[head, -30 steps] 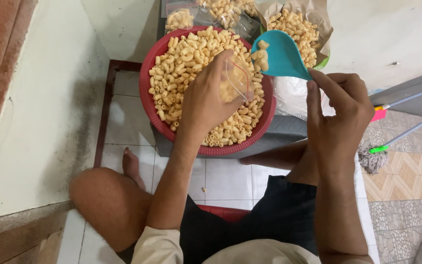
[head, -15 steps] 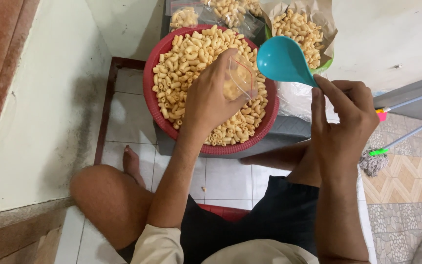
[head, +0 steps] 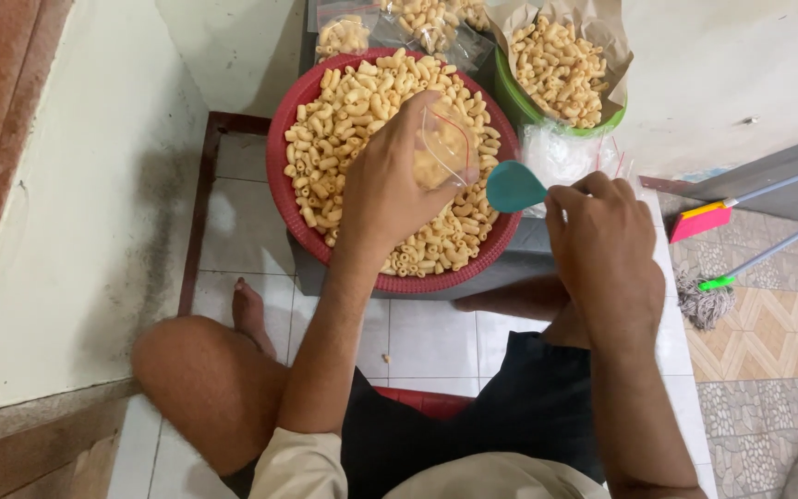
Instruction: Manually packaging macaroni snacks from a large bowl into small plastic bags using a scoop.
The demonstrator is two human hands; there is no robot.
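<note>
Left hand [head: 385, 189] is gripping clear bag [head: 443, 148] over red basket [head: 281, 157], frame centre; right hand [head: 607, 254] fingers are clamping teal scoop [head: 514, 187].

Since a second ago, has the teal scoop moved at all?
Yes. The teal scoop has come down from beside the green bowl, where it was loaded, and now sits empty at the red basket rim beside the clear bag.

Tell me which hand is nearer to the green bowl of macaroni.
Right. The right hand, holding the teal scoop, sits just below the green bowl. The left hand holds a clear bag over the red basket, farther left.
</note>
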